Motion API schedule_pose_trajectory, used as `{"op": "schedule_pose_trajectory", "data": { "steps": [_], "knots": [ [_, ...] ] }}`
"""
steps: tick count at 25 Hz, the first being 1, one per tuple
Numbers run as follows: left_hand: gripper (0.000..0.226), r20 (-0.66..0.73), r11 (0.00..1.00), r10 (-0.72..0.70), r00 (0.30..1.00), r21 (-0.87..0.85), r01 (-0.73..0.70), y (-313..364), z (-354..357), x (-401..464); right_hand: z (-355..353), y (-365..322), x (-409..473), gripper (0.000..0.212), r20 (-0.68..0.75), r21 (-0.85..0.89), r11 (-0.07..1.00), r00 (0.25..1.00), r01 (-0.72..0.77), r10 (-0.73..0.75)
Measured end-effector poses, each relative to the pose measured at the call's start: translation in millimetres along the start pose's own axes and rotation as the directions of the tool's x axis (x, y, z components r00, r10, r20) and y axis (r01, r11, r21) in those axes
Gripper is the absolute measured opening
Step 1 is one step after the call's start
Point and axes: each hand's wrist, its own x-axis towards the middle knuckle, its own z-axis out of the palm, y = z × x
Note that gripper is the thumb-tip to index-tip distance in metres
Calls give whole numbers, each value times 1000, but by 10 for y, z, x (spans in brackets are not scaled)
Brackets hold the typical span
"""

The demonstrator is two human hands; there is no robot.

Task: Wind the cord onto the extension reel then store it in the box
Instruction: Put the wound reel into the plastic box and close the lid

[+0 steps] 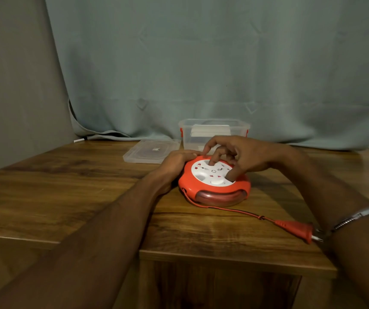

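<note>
Winding underway, I judge: my left hand (176, 162) clasps the flat round orange extension reel (214, 182); right hand (241, 156), fingers curled, presses its white dial (212, 173). Next, reel in the thin orange cord (234, 211).

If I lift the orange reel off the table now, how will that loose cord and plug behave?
Probably floppy: the thin cord lies in a slack curve with a small knot in it. The plug would likely dangle and swing, since it lies unwound, away from the reel. The reel looks rigid and flat, unlikely to roll.
</note>
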Motion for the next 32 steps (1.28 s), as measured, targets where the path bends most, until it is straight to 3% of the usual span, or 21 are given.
{"op": "schedule_pose_trajectory", "data": {
  "steps": [7, 11, 21, 28, 32],
  "knots": [
    [30, 7, 996, -42, 999, -78, 42, 0, -26, 8, 66, -147, -55, 86, -88, -64, 998, 996, -15, 9],
    [29, -62, 991, -27, 998, -129, 18, -2, -11, 28, 137, -160, -44, 78, -169, -102, 994, 985, -32, 15],
    [27, -147, 997, 68, 987, -18, -72, -78, 44, 131, 206, -199, 18, 43, -260, -255, 961, 965, -108, 40],
    [42, -211, 969, 165, 963, 219, -118, -89, 46, 147, 269, -218, 89, 43, -361, -364, 909, 931, -200, 60],
    [34, -215, 966, 158, 964, 234, -106, -81, 46, 119, 332, -223, 150, 57, -434, -383, 884, 897, -267, 83]
  ]
}}
